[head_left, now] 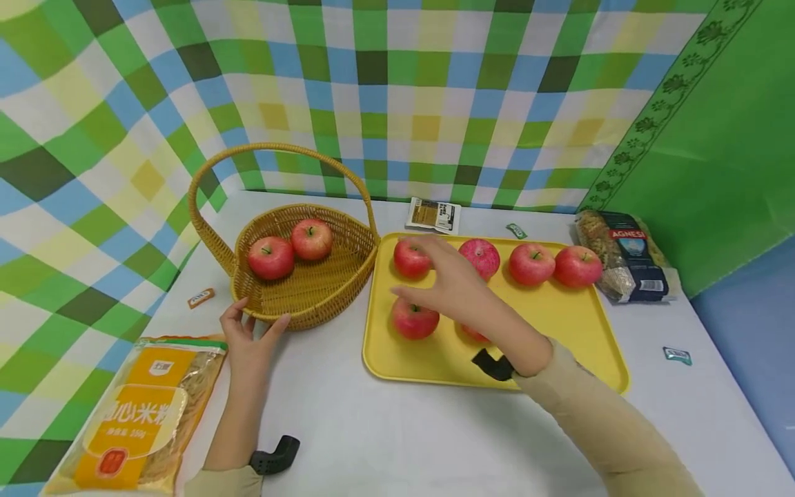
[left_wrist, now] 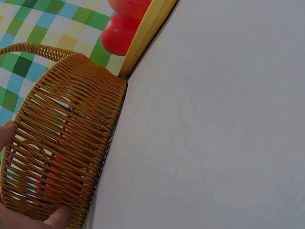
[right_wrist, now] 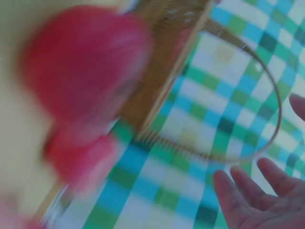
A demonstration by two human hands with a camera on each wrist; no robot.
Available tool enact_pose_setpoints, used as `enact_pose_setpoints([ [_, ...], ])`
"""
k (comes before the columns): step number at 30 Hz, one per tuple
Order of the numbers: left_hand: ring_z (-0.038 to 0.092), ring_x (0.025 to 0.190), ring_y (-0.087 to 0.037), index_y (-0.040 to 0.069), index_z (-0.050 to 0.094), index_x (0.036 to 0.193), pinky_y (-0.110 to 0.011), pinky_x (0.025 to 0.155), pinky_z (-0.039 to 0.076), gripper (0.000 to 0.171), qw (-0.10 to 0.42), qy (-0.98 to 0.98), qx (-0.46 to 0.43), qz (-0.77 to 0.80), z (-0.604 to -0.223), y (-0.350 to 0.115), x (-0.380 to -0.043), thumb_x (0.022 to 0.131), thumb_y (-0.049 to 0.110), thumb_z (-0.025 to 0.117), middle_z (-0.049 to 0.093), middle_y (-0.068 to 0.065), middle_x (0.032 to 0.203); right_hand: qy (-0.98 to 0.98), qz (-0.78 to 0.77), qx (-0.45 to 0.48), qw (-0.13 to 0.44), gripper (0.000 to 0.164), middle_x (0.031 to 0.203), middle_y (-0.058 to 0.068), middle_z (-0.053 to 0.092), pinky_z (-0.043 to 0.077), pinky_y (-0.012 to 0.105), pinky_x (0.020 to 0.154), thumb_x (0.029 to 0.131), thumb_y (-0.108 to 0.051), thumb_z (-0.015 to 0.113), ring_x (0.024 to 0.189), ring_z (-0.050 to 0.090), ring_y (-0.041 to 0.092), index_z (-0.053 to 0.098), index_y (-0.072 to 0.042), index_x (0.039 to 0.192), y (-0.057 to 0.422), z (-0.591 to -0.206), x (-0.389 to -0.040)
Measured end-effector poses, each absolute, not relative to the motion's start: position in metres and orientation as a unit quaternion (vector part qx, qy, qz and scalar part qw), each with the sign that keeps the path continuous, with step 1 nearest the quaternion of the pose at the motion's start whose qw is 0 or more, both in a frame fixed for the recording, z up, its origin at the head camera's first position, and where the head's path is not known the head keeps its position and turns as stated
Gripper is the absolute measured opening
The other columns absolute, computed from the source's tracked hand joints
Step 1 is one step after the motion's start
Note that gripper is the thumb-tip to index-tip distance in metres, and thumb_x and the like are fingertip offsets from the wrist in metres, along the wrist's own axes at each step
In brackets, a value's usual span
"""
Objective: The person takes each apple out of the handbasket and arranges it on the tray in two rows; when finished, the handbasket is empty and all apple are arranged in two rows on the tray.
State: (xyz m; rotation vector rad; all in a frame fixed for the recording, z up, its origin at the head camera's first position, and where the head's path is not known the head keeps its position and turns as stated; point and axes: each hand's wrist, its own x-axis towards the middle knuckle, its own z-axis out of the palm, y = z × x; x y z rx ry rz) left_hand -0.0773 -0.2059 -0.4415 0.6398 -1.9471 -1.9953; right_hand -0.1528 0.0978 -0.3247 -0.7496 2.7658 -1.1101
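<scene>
A wicker basket (head_left: 338, 312) with a tall arched handle stands at the left, with two red apples (head_left: 270, 257) inside. My left hand (head_left: 251, 342) holds its near rim; in the left wrist view a fingertip (left_wrist: 59, 218) presses the woven side (left_wrist: 71, 124). Over the left part of a yellow tray (head_left: 540, 331) hovers my right hand (head_left: 447, 283), fingers spread and holding nothing. Just beyond its fingers is one red apple (head_left: 410, 259), and below its thumb another apple (head_left: 415, 321). Several apples lie on the tray, one partly hidden by my right forearm.
A bag of rice noodles (head_left: 133, 421) lies at the front left. Behind the tray is a small packet (head_left: 433, 215); a pasta bag (head_left: 630, 255) stands at its right. Small wrapped pieces (head_left: 677, 355) are scattered around. A checked cloth (head_left: 428, 96) hangs behind.
</scene>
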Motion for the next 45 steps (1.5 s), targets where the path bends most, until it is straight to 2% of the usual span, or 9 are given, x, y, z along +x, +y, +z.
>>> enact_pose_setpoints([
  [5, 0.018, 0.144, -0.023, 0.022, 0.026, 0.136, -0.038, 0.115, 0.024, 0.073, 0.139, -0.681, 0.223, -0.683, -0.44, -0.207, -0.078, 0.084, 0.016, 0.076, 0.013, 0.003, 0.156, 0.865, -0.429, -0.257, 0.04, 0.078, 0.142, 0.003, 0.044, 0.046, 0.037, 0.095, 0.081, -0.044, 0.076, 0.12, 0.048, 0.02, 0.041, -0.016, 0.145, 0.018, -0.324, -0.182],
  [8, 0.018, 0.144, -0.023, 0.021, 0.025, 0.136, -0.037, 0.114, 0.025, 0.073, 0.138, -0.685, 0.219, -0.681, -0.44, -0.207, -0.077, 0.084, 0.018, 0.077, 0.013, 0.003, 0.156, 0.863, -0.446, -0.231, 0.046, 0.081, 0.144, 0.006, 0.044, 0.043, 0.038, 0.1, 0.081, -0.044, 0.075, 0.126, 0.045, 0.021, 0.039, -0.012, 0.146, -0.021, -0.337, -0.203],
  [12, 0.018, 0.144, -0.023, 0.021, 0.025, 0.137, -0.038, 0.113, 0.027, 0.073, 0.138, -0.685, 0.214, -0.683, -0.44, -0.208, -0.077, 0.085, 0.018, 0.076, 0.012, 0.003, 0.156, 0.866, -0.461, -0.181, 0.063, 0.083, 0.144, 0.008, 0.044, 0.041, 0.038, 0.103, 0.08, -0.041, 0.077, 0.129, 0.044, 0.022, 0.038, -0.009, 0.146, -0.057, -0.363, -0.226],
  [15, 0.018, 0.144, -0.024, 0.02, 0.024, 0.137, -0.039, 0.113, 0.026, 0.073, 0.137, -0.686, 0.215, -0.682, -0.44, -0.208, -0.076, 0.085, 0.017, 0.076, 0.012, 0.002, 0.156, 0.876, -0.453, -0.148, 0.071, 0.081, 0.14, 0.011, 0.046, 0.043, 0.037, 0.101, 0.08, -0.038, 0.077, 0.125, 0.047, 0.024, 0.039, -0.007, 0.145, -0.073, -0.378, -0.237],
  [22, 0.018, 0.144, -0.024, 0.02, 0.024, 0.137, -0.038, 0.114, 0.025, 0.075, 0.138, -0.688, 0.216, -0.679, -0.442, -0.207, -0.078, 0.084, 0.018, 0.077, 0.011, 0.001, 0.156, 0.903, -0.415, -0.081, 0.083, 0.088, 0.138, 0.016, 0.045, 0.047, 0.041, 0.095, 0.079, -0.041, 0.078, 0.12, 0.051, 0.029, 0.034, -0.006, 0.146, -0.09, -0.396, -0.256],
  [29, 0.019, 0.143, -0.023, 0.018, 0.025, 0.136, -0.041, 0.111, 0.03, 0.076, 0.151, -0.681, 0.213, -0.684, -0.445, -0.208, -0.078, 0.082, 0.017, 0.078, 0.013, 0.003, 0.155, 0.896, -0.425, -0.069, 0.113, 0.091, 0.146, 0.012, 0.039, 0.044, 0.041, 0.1, 0.08, -0.039, 0.078, 0.129, 0.044, 0.028, 0.028, -0.011, 0.15, -0.098, -0.407, -0.268],
  [33, 0.019, 0.143, -0.023, 0.019, 0.025, 0.136, -0.04, 0.113, 0.028, 0.076, 0.152, -0.678, 0.202, -0.69, -0.447, -0.208, -0.079, 0.082, 0.017, 0.078, 0.014, 0.003, 0.155, 0.901, -0.41, -0.085, 0.111, 0.088, 0.142, 0.011, 0.041, 0.046, 0.039, 0.096, 0.079, -0.04, 0.078, 0.125, 0.046, 0.027, 0.03, -0.012, 0.148, -0.099, -0.411, -0.272],
  [38, 0.016, 0.144, -0.024, 0.019, 0.023, 0.137, -0.04, 0.114, 0.026, 0.075, 0.139, -0.678, 0.207, -0.692, -0.447, -0.208, -0.078, 0.084, 0.015, 0.076, 0.01, 0.003, 0.156, 0.919, -0.366, -0.124, 0.075, 0.086, 0.134, 0.012, 0.047, 0.051, 0.035, 0.086, 0.078, -0.041, 0.078, 0.113, 0.054, 0.026, 0.035, -0.007, 0.144, -0.096, -0.407, -0.269],
  [45, 0.017, 0.144, -0.024, 0.024, 0.025, 0.137, -0.041, 0.113, 0.027, 0.075, 0.142, -0.679, 0.214, -0.688, -0.448, -0.208, -0.077, 0.083, 0.016, 0.077, 0.011, 0.004, 0.156, 0.908, -0.337, -0.249, 0.027, 0.085, 0.125, 0.007, 0.052, 0.051, 0.029, 0.083, 0.074, -0.044, 0.08, 0.103, 0.057, 0.017, 0.04, -0.008, 0.14, -0.063, -0.357, -0.238],
])
